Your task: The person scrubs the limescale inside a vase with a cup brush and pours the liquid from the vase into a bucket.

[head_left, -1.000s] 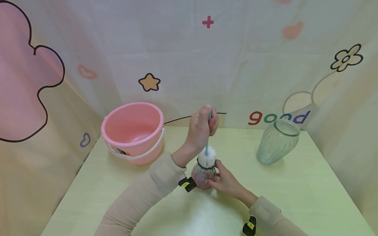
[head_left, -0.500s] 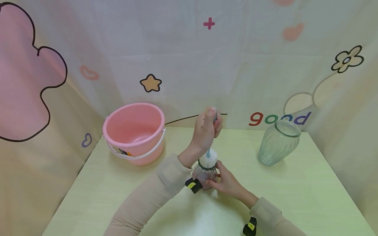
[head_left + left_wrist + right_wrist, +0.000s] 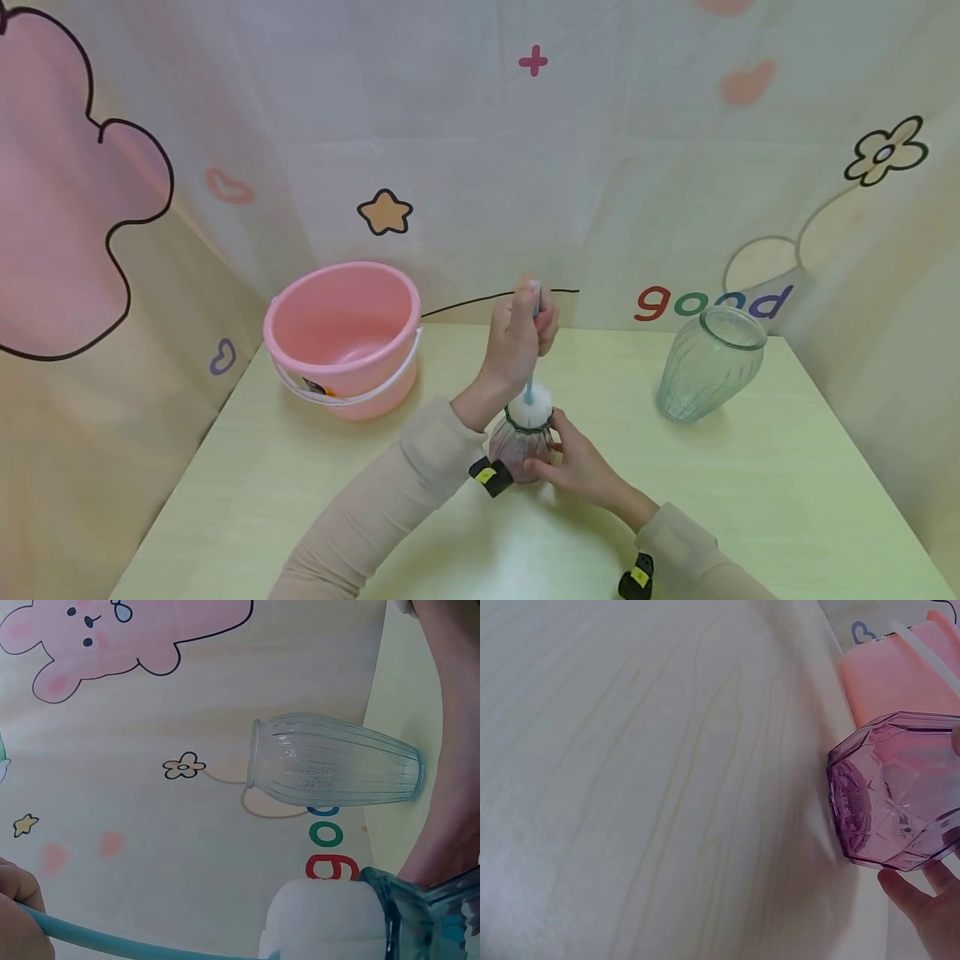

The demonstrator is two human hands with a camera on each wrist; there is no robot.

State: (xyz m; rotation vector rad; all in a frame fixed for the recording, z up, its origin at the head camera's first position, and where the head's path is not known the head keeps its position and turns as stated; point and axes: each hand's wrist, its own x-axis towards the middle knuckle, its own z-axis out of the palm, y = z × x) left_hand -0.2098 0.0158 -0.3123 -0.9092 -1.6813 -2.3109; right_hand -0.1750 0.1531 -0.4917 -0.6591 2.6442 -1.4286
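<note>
My left hand [image 3: 517, 329] grips the light-blue handle of a sponge brush [image 3: 127, 945], thumb up along the handle's top. The brush's white sponge head [image 3: 529, 407] sits in the mouth of a small ribbed glass vase [image 3: 516, 446], partly above its rim. This vase has a greenish neck and a pink-purple lower body. My right hand [image 3: 581, 467] holds the vase from the right side, fingers and thumb round its body. In the right wrist view, the vase's faceted purple bottom [image 3: 851, 799] shows close to the table, with fingers [image 3: 907, 892] against its side.
A pink bucket [image 3: 375, 396] with a white handle stands at the back left. At the back right is a taller, clear greenish glass vase [image 3: 705, 375]. A printed curtain [image 3: 465, 150] hangs behind the pale wooden table [image 3: 787, 483].
My left hand shifts right and down, then slightly back left, changing the brush handle's tilt. The sponge sits a little lower in the vase mouth. My right hand keeps its hold.
</note>
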